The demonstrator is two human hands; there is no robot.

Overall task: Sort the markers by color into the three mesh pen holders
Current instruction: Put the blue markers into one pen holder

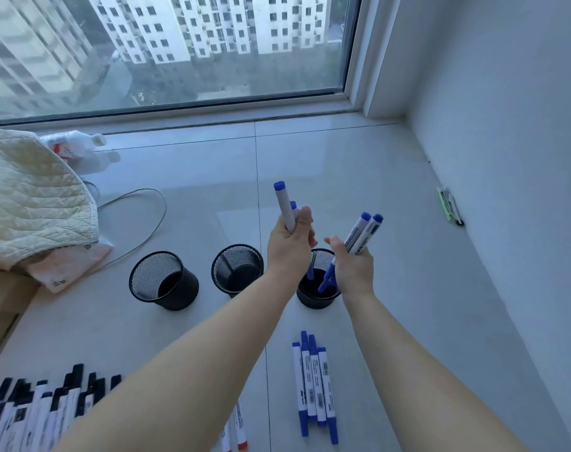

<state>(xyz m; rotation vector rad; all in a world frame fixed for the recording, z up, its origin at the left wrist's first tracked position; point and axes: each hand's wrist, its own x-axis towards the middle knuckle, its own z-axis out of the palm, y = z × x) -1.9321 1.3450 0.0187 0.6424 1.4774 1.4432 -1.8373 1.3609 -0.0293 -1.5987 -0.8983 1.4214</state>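
Left grip: the left hand [289, 246] is curled round two blue-capped markers [285, 207], caps pointing up, above the holders.
Right grip: the right hand [352, 265] holds two blue markers [362, 234] slanting up to the right, with another blue marker [328, 275] angled down from it into the right holder.
Holders: three black mesh pen holders stand in a row on the floor: left holder [163, 280], middle holder [237, 267], right holder [318, 296]; the right one holds blue markers.
Blue markers on floor: four or so in a tight bunch [315, 386], white barrels, blue caps and ends.
Black markers: a large heap [46, 406], too many to count, lower left.
Red markers: two or three [235, 429], partly hidden by the left arm.
Surface: pale glossy floor tiles [342, 164].
Room: a floor-level window [179, 50] facing tower blocks, a white wall [505, 125] at right, a quilted cloth [26, 197], a plastic bottle [72, 145] and a thin cable [147, 216] at left.
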